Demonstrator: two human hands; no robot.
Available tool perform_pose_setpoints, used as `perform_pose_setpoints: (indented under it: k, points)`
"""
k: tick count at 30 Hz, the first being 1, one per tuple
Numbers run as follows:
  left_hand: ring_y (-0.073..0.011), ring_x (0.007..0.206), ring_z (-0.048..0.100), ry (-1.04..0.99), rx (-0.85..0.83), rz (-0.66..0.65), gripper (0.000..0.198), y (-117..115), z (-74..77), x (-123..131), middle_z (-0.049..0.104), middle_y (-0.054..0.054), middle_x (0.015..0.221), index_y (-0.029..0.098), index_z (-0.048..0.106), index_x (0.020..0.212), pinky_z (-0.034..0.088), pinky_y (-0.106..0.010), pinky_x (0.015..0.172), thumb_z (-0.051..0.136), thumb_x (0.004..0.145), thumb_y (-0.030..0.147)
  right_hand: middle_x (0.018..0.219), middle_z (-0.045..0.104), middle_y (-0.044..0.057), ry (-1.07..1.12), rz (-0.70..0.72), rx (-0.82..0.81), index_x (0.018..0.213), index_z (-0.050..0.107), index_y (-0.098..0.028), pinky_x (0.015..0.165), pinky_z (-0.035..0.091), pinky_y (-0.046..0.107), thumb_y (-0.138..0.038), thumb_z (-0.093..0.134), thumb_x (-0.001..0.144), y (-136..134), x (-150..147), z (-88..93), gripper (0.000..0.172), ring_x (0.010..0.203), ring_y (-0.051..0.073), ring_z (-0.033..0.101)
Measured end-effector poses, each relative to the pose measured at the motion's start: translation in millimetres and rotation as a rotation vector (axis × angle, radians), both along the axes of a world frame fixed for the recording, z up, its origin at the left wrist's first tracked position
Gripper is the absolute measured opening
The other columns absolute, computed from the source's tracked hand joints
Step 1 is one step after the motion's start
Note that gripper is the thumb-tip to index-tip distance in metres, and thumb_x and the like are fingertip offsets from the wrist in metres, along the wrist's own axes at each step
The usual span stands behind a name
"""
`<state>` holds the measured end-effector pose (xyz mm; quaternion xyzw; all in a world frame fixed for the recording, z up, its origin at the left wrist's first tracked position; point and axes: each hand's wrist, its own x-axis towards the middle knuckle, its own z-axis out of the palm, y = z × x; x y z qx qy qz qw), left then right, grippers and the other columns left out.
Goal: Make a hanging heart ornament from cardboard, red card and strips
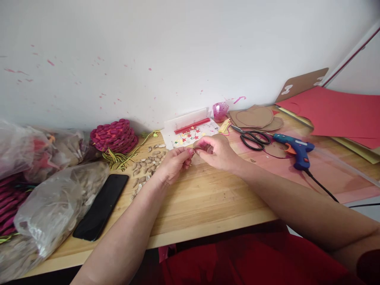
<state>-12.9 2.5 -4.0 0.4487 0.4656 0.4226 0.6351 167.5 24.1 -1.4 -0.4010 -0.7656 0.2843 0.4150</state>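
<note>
Over the middle of the wooden table (213, 198), my left hand (177, 161) and my right hand (218, 152) meet at the fingertips. Both are closed in a pinch around something small and brownish, mostly hidden by the fingers, whose kind I cannot make out. Peanuts (148, 163) and bits of shell lie loose just left of my left hand. Behind the hands is a white sheet of paper (168, 136) with small red and gold stars (196, 136) and a red strip (192, 126) on it.
Left: plastic bags (56, 206), a black phone (102, 208), dark red stacked pieces (114, 136) with green cords. Right: black scissors (253, 139), a blue glue gun (297, 148) with its cable, cardboard hearts (255, 118), red paper (341, 111). A pink-stained cup (220, 113) stands by the wall.
</note>
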Motion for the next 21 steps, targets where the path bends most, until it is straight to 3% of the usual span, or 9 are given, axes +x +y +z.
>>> perform_pose_setpoints:
  k: [4, 9, 15, 21]
  points:
    - [-0.0074, 0.053, 0.04, -0.02, 0.014, 0.071, 0.041, 1.1, 1.2, 0.5, 0.051, 0.003, 0.06, 0.016, 0.061, 0.071, 0.03, -0.022, 0.051, 0.088, 0.061, 0.046, 0.091, 0.073, 0.005, 0.067, -0.078, 0.117, 0.088, 0.068, -0.022, 0.07, 0.048, 0.032, -0.025, 0.069, 0.083, -3.4, 1.5, 2.2, 0.005, 0.075, 0.018, 0.063]
    - [-0.0075, 0.053, 0.042, -0.022, 0.034, 0.077, 0.041, 0.3, 1.8, 1.7, 0.052, 0.003, 0.057, 0.016, 0.064, 0.071, 0.032, -0.022, 0.052, 0.088, 0.061, 0.047, 0.083, 0.074, 0.006, -0.003, 0.023, 0.198, 0.08, 0.07, -0.023, 0.074, 0.048, 0.035, -0.02, 0.068, 0.084, -3.0, -1.7, -2.6, 0.006, 0.078, 0.021, 0.064]
    - [-0.0071, 0.053, 0.043, -0.049, 0.017, 0.087, 0.039, -2.5, 1.8, 4.5, 0.054, 0.003, 0.058, 0.015, 0.065, 0.071, 0.033, -0.022, 0.052, 0.088, 0.062, 0.045, 0.079, 0.073, 0.005, -0.026, -0.06, 0.215, 0.074, 0.067, -0.022, 0.074, 0.047, 0.035, -0.018, 0.072, 0.08, 1.0, -3.9, -13.8, 0.008, 0.072, 0.019, 0.063]
    - [-0.0074, 0.052, 0.042, -0.052, 0.006, 0.094, 0.039, -4.1, 1.5, 7.2, 0.053, 0.003, 0.057, 0.016, 0.065, 0.071, 0.032, -0.022, 0.052, 0.089, 0.06, 0.045, 0.075, 0.07, 0.004, 0.016, -0.068, 0.142, 0.07, 0.064, -0.022, 0.07, 0.047, 0.033, -0.018, 0.07, 0.076, -1.8, -5.9, -10.8, 0.009, 0.068, 0.018, 0.06]
